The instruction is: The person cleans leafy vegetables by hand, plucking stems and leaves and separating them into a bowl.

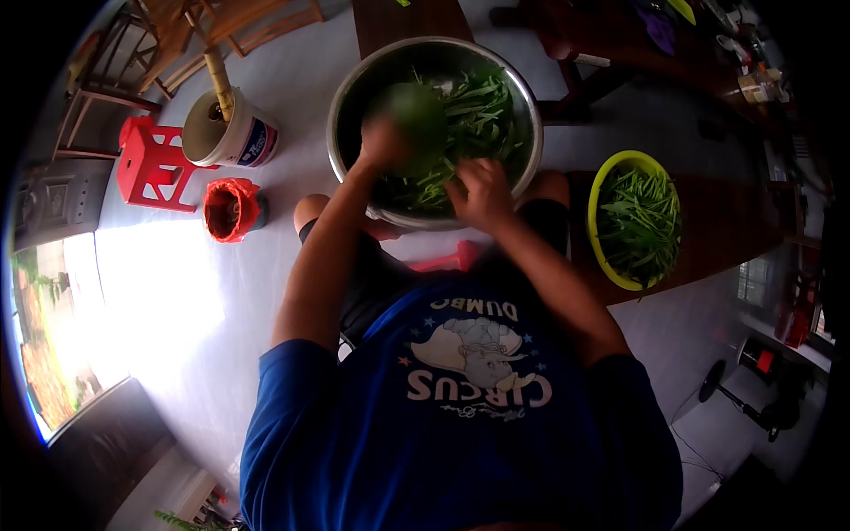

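A large metal basin (534, 133) sits in front of my knees with long-leaved green vegetables (478, 111) inside. My left hand (387, 144) is over the left part of the basin, closed at a bunch of greens that motion smears into a green blur. Lower in the basin, toward its right side, my right hand (485, 190) has its fingers curled on some green stems. Its fingertips are partly hidden among the leaves.
On a dark wooden bench to the right stands a yellow-green basket (595, 232) full of similar greens. At the left are a white bucket (204, 146), a red plastic stool (142, 168) and a bin with a red bag (221, 212). A fan (753, 403) stands lower right.
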{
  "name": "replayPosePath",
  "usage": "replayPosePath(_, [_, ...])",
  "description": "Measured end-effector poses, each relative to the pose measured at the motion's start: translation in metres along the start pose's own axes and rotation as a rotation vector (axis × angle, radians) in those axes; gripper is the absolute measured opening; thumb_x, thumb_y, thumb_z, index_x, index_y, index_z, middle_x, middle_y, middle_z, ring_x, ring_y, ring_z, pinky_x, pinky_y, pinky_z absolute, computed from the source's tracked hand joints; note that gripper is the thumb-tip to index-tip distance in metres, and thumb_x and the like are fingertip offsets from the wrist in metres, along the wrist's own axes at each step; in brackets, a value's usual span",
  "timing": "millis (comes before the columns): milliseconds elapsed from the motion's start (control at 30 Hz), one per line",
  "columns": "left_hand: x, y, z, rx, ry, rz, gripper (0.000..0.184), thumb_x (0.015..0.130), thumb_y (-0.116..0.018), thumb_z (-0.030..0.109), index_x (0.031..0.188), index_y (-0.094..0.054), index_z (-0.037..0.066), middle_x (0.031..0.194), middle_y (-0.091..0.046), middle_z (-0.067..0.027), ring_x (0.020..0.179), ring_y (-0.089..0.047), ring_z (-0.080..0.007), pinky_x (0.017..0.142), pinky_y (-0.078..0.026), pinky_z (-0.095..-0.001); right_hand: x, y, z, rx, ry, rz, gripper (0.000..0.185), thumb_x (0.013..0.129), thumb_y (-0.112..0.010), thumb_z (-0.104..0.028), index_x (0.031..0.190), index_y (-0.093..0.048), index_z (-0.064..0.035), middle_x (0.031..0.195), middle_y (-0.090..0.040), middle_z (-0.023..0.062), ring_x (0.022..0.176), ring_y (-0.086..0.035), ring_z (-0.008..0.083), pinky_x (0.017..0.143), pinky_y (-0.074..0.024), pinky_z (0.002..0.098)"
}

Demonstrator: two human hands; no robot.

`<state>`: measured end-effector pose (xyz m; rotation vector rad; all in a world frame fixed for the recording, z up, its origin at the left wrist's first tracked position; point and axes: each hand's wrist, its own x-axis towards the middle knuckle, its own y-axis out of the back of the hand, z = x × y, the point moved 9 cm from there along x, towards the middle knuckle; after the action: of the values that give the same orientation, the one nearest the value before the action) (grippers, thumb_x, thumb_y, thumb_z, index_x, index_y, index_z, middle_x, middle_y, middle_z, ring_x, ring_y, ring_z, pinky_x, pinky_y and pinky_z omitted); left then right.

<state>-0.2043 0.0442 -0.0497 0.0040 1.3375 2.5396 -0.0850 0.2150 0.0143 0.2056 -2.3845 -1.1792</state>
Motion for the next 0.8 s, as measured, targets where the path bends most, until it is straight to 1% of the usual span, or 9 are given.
replayPosePath(100, [-0.015, 0.015, 0.041, 0.161, 0.078, -0.006, 0.072, 0.074, -0.081, 0.036, 0.130, -0.057, -0.002, 0.126, -0.064, -0.0255, 0.120, -0.060, -0.0412, 0.100, -0.048, -0.0533, 0.001, -0.004, -0.001, -0.027, -0.073, -0.088, 0.027, 0.086, -0.073, -0.019, 0.098, -0.070, 0.0052, 0.108, -0.070, 0.0232, 0.105, -0.064, 0.0389, 0.096, -0.0468, 0.0486])
replayPosePath(167, [-0.014, -0.001, 0.046, 0.200, -0.075, 0.116, 0.083, 0.075, -0.081, 0.045, 0.133, -0.051, -0.006, 0.137, -0.056, -0.0275, 0.124, -0.054, -0.0463, 0.103, -0.045, -0.0576, -0.008, -0.009, 0.004, -0.057, 0.052, 0.044, 0.026, 0.086, -0.072, -0.019, 0.098, -0.070, 0.0044, 0.110, -0.070, 0.0233, 0.107, -0.064, 0.0394, 0.097, -0.0464, 0.0488])
replayPosePath(233, [-0.024, -0.006, 0.060, 0.127, -0.075, 0.079, 0.084, 0.078, -0.078, 0.051, 0.131, -0.052, -0.008, 0.134, -0.058, -0.0280, 0.124, -0.054, -0.0453, 0.108, -0.041, -0.0555, -0.008, -0.001, -0.006, -0.038, 0.126, 0.118, 0.020, 0.083, -0.073, -0.014, 0.092, -0.067, 0.0034, 0.108, -0.068, 0.0221, 0.100, -0.062, 0.0400, 0.089, -0.0470, 0.0487])
replayPosePath(300, [-0.024, -0.029, 0.055, 0.079, -0.005, -0.168, 0.086, 0.085, -0.069, 0.058, 0.136, -0.050, -0.008, 0.137, -0.055, -0.0292, 0.133, -0.048, -0.0446, 0.115, -0.034, -0.0516, -0.005, -0.004, -0.007, -0.029, 0.161, 0.148, 0.018, 0.085, -0.070, -0.014, 0.092, -0.067, 0.0030, 0.102, -0.067, 0.0208, 0.097, -0.062, 0.0393, 0.088, -0.0471, 0.0479])
replayPosePath(400, [-0.025, -0.040, 0.051, 0.246, -0.067, -0.147, 0.083, 0.088, -0.065, 0.058, 0.137, -0.051, -0.008, 0.138, -0.054, -0.0302, 0.133, -0.048, -0.0446, 0.115, -0.034, -0.0506, -0.005, -0.022, 0.004, -0.037, 0.079, -0.065, 0.017, 0.085, -0.068, -0.013, 0.095, -0.067, 0.0015, 0.096, -0.065, 0.0192, 0.092, -0.063, 0.0378, 0.084, -0.0485, 0.0465])
replayPosePath(467, [-0.026, -0.031, 0.053, 0.252, -0.102, -0.131, 0.079, 0.091, -0.064, 0.055, 0.136, -0.051, -0.008, 0.138, -0.054, -0.0301, 0.133, -0.048, -0.0439, 0.115, -0.034, -0.0503, -0.006, -0.030, 0.012, -0.142, 0.151, -0.037, 0.018, 0.085, -0.067, -0.013, 0.097, -0.067, 0.0010, 0.095, -0.065, 0.0183, 0.091, -0.063, 0.0364, 0.081, -0.0493, 0.0461])
replayPosePath(567, [-0.025, -0.017, 0.052, 0.103, -0.305, 0.246, 0.071, 0.093, -0.064, 0.049, 0.135, -0.052, -0.007, 0.138, -0.054, -0.0287, 0.132, -0.048, -0.0435, 0.115, -0.034, -0.0507, -0.027, -0.056, 0.031, -0.299, 0.248, -0.011, 0.020, 0.086, -0.065, -0.013, 0.100, -0.067, 0.0002, 0.095, -0.065, 0.0168, 0.088, -0.063, 0.0344, 0.077, -0.0505, 0.0456])
replayPosePath(700, [-0.051, 0.043, 0.088, -0.004, -0.528, 0.366, 0.051, 0.093, -0.068, 0.038, 0.117, -0.064, -0.007, 0.117, -0.066, -0.0278, 0.113, -0.060, -0.0420, 0.108, -0.039, -0.0492, -0.025, -0.046, 0.021, -0.217, 0.245, -0.017, 0.022, 0.087, -0.062, -0.013, 0.103, -0.066, 0.0006, 0.097, -0.065, 0.0168, 0.089, -0.063, 0.0348, 0.081, -0.0509, 0.0468])
replayPosePath(800, [-0.052, 0.074, 0.070, 0.089, -0.326, 0.525, 0.038, 0.092, -0.066, 0.028, 0.107, -0.066, -0.007, 0.106, -0.068, -0.0263, 0.104, -0.063, -0.0401, 0.098, -0.046, -0.0482, -0.027, -0.046, 0.017, -0.271, 0.340, 0.109, 0.022, 0.086, -0.061, -0.011, 0.105, -0.066, 0.0002, 0.099, -0.065, 0.0186, 0.090, -0.063, 0.0370, 0.085, -0.0503, 0.0482])
